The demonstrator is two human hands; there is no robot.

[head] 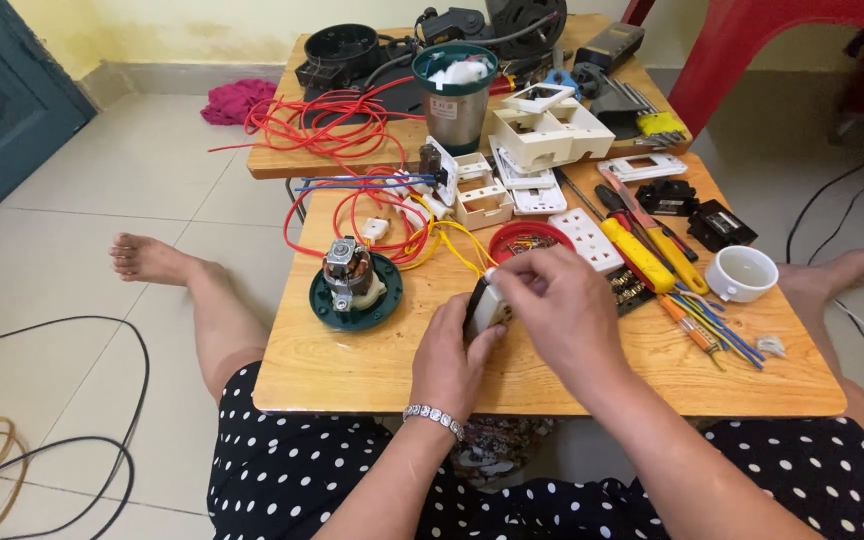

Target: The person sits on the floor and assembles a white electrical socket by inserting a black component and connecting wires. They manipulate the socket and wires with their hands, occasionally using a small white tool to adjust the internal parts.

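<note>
Both hands around socket, mid-table

1. Two hands were at lower centre of the frame: the left hand and the right hand, both on one small switch module.
2. Two low wooden tables stood end to end: the near table and the far table.
3. One electric motor stood left of centre.
4. One white cup sat at right.
5. One red round lid lay at centre.
6. Two bare feet showed, a left foot and a right foot.
</note>
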